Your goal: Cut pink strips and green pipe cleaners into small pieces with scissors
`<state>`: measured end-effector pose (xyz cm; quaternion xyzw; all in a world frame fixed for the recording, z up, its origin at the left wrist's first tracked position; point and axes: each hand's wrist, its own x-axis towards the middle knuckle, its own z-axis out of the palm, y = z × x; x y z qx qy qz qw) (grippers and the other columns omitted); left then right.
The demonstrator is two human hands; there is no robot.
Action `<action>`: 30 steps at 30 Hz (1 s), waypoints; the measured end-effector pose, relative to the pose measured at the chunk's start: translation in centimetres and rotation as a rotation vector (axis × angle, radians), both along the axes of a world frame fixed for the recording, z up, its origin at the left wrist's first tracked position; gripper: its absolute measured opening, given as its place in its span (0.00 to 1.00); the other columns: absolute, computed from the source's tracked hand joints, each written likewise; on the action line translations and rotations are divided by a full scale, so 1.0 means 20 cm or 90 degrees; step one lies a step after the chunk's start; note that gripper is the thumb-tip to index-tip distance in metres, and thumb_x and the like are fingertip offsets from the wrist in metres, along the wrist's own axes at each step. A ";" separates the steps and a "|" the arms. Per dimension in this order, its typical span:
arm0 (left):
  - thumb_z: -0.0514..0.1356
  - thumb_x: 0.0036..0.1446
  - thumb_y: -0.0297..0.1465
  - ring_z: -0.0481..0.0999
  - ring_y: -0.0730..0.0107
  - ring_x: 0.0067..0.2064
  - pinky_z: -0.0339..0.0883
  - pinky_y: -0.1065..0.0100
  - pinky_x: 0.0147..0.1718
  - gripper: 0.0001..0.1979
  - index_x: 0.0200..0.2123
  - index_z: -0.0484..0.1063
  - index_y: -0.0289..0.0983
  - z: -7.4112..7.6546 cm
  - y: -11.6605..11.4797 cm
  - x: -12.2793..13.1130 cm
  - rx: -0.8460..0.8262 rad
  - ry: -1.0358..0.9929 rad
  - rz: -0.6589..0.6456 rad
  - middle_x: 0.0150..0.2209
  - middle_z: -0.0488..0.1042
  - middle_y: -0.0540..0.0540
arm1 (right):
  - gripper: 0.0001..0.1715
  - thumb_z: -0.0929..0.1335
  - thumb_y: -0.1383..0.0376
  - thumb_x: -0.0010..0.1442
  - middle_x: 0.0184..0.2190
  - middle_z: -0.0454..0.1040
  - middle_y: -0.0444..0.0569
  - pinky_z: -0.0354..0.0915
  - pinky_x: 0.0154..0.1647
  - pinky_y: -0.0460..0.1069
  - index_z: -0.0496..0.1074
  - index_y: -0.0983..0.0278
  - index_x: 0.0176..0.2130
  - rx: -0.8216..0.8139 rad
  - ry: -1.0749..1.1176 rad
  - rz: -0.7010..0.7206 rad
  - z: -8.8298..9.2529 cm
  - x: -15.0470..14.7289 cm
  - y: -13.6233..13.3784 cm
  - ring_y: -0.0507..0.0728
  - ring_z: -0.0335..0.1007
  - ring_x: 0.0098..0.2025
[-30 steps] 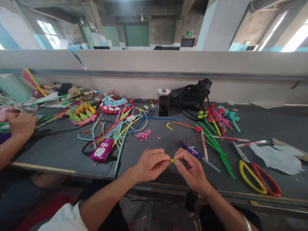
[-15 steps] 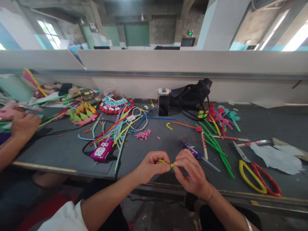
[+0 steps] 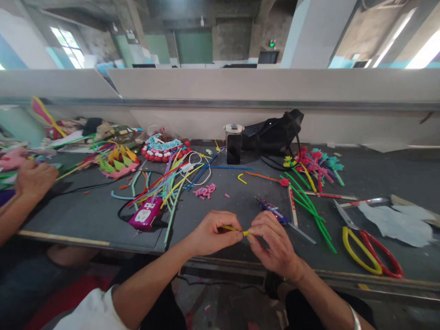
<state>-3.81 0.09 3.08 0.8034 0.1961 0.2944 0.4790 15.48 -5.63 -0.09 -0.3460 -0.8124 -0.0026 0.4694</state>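
Now, lower centre: yellow stem [image 3: 245,233] being pinched by left hand [image 3: 216,233] and right hand [image 3: 271,243], close together | lower right: scissors [image 3: 369,250] laid out | right of centre: glue gun [image 3: 280,216] seen just past right hand | centre: pink pieces [image 3: 205,191] heaped | above centre: phone [image 3: 234,149] stood before cup [image 3: 233,128]

A dark worktable [image 3: 92,217] stretches left to right, with a long pale partition [image 3: 240,87] along its far edge. Beyond, a paned window [image 3: 68,45] glows far left, a green panel [image 3: 193,47] stands far centre, and a lit green sign [image 3: 272,43] shows left of a pale pillar [image 3: 314,32]. Bright glazing [image 3: 426,52] lights the far right; the near floor [image 3: 220,316] is dim
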 end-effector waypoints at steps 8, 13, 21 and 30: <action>0.61 0.55 0.39 0.60 0.78 0.26 0.54 0.75 0.25 0.14 0.29 0.72 0.32 -0.03 -0.01 0.03 -0.206 -0.014 0.006 0.24 0.64 0.52 | 0.10 0.66 0.75 0.58 0.31 0.71 0.48 0.65 0.37 0.55 0.68 0.62 0.40 0.034 -0.010 -0.026 0.01 0.01 0.00 0.56 0.66 0.34; 0.61 0.55 0.34 0.70 0.69 0.35 0.63 0.68 0.35 0.09 0.37 0.74 0.34 -0.01 0.01 0.00 0.050 0.006 0.169 0.32 0.72 0.46 | 0.15 0.69 0.75 0.56 0.32 0.73 0.50 0.68 0.37 0.55 0.69 0.62 0.43 0.104 -0.049 -0.101 0.00 0.03 0.00 0.57 0.66 0.36; 0.62 0.54 0.31 0.68 0.73 0.30 0.63 0.70 0.31 0.06 0.34 0.76 0.35 -0.05 -0.05 0.04 0.081 -0.084 0.249 0.28 0.71 0.48 | 0.15 0.68 0.75 0.56 0.30 0.73 0.48 0.69 0.35 0.53 0.70 0.60 0.43 0.144 -0.002 -0.184 0.03 -0.01 0.00 0.56 0.70 0.33; 0.69 0.45 0.35 0.62 0.81 0.24 0.57 0.76 0.22 0.14 0.33 0.75 0.34 -0.08 -0.04 0.08 -0.399 -0.241 0.214 0.26 0.71 0.51 | 0.16 0.69 0.75 0.55 0.32 0.73 0.49 0.67 0.38 0.55 0.69 0.60 0.42 0.109 0.005 -0.162 0.01 -0.07 0.03 0.57 0.69 0.35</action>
